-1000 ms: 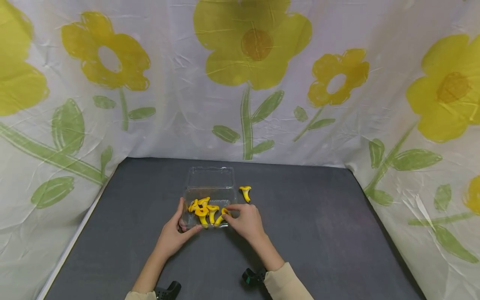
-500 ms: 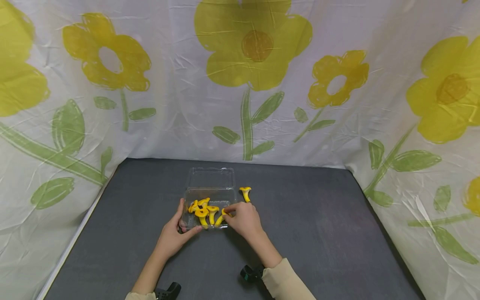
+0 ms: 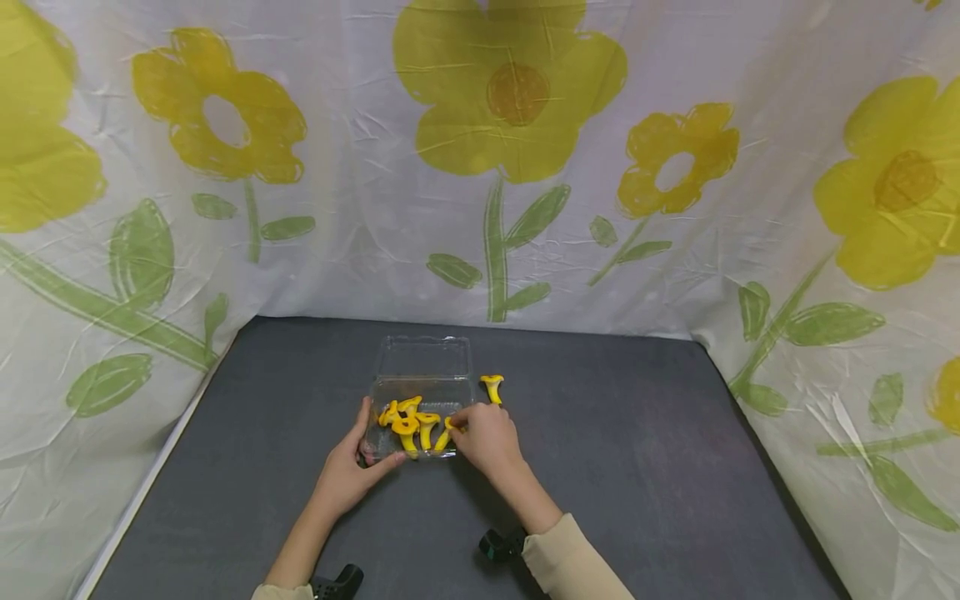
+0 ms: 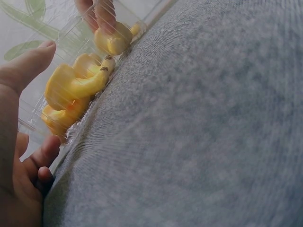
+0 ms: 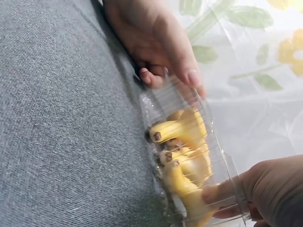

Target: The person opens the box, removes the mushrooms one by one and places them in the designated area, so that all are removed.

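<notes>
A hinged clear plastic box (image 3: 420,388) lies with its lid folded back on the dark table. Several yellow chanterelle mushrooms (image 3: 406,427) rest inside, stems mostly toward the near side. My left hand (image 3: 347,473) grips the box's near left corner, the thumb along the front wall and the fingers at the left side. With thumb and fingertips, my right hand (image 3: 489,440) pinches a chanterelle (image 5: 190,195) at the right end of the box; its cap is partly hidden by the fingers. One more chanterelle (image 3: 492,387) lies on the table, just beyond the right hand.
The dark grey tabletop (image 3: 615,450) extends around the box on all sides. A white curtain (image 3: 337,208) printed with yellow flowers hangs behind and along both sides. Black wrist devices (image 3: 501,545) sit at both forearms, by the beige sleeves.
The right hand's fingers have drawn in a little at the mushroom, which has turned slightly within the box. The left hand and box keep their places; the head view shifts a touch.
</notes>
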{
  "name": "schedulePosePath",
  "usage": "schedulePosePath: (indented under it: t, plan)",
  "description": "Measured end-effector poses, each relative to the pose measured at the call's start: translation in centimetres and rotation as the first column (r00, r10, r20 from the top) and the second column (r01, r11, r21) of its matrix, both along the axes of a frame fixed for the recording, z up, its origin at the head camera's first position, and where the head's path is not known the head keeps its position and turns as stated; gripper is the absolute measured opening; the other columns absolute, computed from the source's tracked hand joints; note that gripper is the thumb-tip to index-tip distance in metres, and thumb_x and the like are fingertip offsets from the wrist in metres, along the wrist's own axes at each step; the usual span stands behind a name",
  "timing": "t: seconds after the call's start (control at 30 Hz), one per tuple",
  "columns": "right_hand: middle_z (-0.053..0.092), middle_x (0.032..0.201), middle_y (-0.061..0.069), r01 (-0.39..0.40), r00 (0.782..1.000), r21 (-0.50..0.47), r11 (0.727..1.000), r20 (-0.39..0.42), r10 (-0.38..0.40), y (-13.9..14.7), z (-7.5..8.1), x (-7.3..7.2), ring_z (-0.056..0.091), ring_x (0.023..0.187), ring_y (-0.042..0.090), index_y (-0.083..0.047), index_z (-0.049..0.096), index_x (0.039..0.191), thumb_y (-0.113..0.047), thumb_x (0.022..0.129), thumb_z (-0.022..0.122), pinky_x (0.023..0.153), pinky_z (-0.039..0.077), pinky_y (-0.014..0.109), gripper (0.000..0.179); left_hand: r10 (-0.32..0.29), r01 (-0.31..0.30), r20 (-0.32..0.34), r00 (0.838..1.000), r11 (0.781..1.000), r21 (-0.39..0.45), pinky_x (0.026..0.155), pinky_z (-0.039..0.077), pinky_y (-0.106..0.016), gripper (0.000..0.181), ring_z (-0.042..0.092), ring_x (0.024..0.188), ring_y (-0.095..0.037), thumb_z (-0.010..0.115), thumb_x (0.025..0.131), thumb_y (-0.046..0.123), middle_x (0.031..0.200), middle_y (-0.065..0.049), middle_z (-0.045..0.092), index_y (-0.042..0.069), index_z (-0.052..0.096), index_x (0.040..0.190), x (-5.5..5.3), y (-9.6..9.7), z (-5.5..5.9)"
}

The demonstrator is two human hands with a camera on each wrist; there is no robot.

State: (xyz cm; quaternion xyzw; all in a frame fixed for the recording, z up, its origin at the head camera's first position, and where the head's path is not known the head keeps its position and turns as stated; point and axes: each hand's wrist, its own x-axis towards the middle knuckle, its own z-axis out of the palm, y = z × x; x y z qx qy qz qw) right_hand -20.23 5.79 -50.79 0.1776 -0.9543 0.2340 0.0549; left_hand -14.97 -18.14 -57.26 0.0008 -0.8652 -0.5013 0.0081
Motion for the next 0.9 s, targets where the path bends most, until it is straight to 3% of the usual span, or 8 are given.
schedulePosePath:
  t: [0.17,0.3,0.4,0.47,0.57,0.63,0.8,0.9]
  plan:
    - [0.082,0.088,-0.001,0.012,0.999,-0.045,0.999,-0.051,-0.015,0.2,-0.2,0.3,0.075,0.072,0.015,-0.013,0.088,0.096,-0.015,0.087,0.089,0.057,0.055,0.029,0.01,-0.004,0.004,-0.002,1.0,1.0,-0.008,0.064,0.04,-0.029,0.114,0.045,0.068,-0.013,0.087,0.09,0.041,0.081,-0.001,0.052,0.02,0.011,0.173,-0.1,0.1,0.0]
    - [0.082,0.087,0.0,0.002,0.997,-0.106,0.994,-0.081,-0.01,0.5,-0.5,0.3,0.067,0.059,0.006,-0.013,0.088,0.097,-0.013,0.087,0.089,0.05,0.046,0.02,0.01,-0.004,0.004,-0.004,1.0,1.0,-0.022,0.065,0.04,-0.029,0.114,0.045,0.069,-0.013,0.087,0.09,0.042,0.081,-0.001,0.052,0.02,0.011,0.173,-0.1,0.1,-0.1]
    - [0.081,0.085,0.002,-0.004,0.996,-0.158,0.987,-0.091,-0.011,0.8,-0.9,0.2,0.042,0.043,-0.004,-0.013,0.088,0.097,-0.013,0.087,0.089,0.044,0.032,0.016,0.01,-0.005,0.004,-0.009,1.0,1.0,-0.027,0.066,0.04,-0.029,0.114,0.045,0.069,-0.013,0.086,0.09,0.043,0.081,-0.001,0.051,0.019,0.011,0.173,0.0,0.0,0.0]
    - [0.081,0.083,0.001,0.0,0.995,-0.192,0.981,-0.096,-0.019,1.1,-1.1,0.1,0.023,0.041,-0.007,-0.014,0.088,0.097,-0.014,0.087,0.089,0.043,0.024,0.016,0.01,-0.004,0.004,-0.011,1.0,0.999,-0.032,0.066,0.04,-0.029,0.114,0.045,0.069,-0.013,0.086,0.091,0.044,0.081,-0.001,0.051,0.019,0.01,0.173,0.0,0.0,0.0]
    - [0.081,0.082,0.001,-0.002,0.996,-0.263,0.965,-0.088,-0.022,1.6,-1.3,-0.2,0.011,0.04,-0.006,-0.014,0.088,0.098,-0.015,0.087,0.089,0.043,0.019,0.017,0.011,-0.002,0.001,-0.013,1.0,0.999,-0.04,0.066,0.039,-0.03,0.114,0.045,0.069,-0.013,0.085,0.091,0.045,0.081,-0.001,0.051,0.019,0.01,0.173,0.0,0.0,0.0]
    - [0.081,0.085,0.002,-0.008,0.997,-0.323,0.946,-0.07,-0.016,2.0,-1.3,-0.4,0.016,0.039,-0.006,-0.012,0.088,0.098,-0.015,0.087,0.089,0.043,0.022,0.018,0.011,-0.001,0.0,-0.011,1.0,0.999,-0.044,0.066,0.039,-0.03,0.114,0.045,0.07,-0.013,0.085,0.091,0.045,0.081,-0.001,0.051,0.019,0.01,0.173,0.0,0.0,0.0]
    - [0.082,0.093,0.002,0.031,0.999,-0.474,0.88,0.048,-0.009,3.0,-1.6,-0.7,0.053,0.053,-0.005,-0.012,0.088,0.101,-0.018,0.089,0.088,0.046,0.036,0.019,0.013,0.003,-0.004,-0.004,1.0,0.999,-0.044,0.066,0.039,-0.03,0.115,0.045,0.07,-0.014,0.085,0.091,0.046,0.081,-0.001,0.051,0.02,0.009,0.173,0.0,0.1,0.0]
    - [0.082,0.096,0.002,0.075,0.994,-0.535,0.842,0.106,-0.021,3.5,-1.8,-0.7,0.059,0.062,-0.003,-0.013,0.087,0.102,-0.018,0.089,0.089,0.048,0.037,0.019,0.014,0.003,-0.003,-0.002,1.0,0.999,-0.046,0.065,0.039,-0.03,0.115,0.045,0.07,-0.014,0.085,0.091,0.046,0.081,-0.001,0.051,0.021,0.009,0.173,0.0,0.1,0.0]
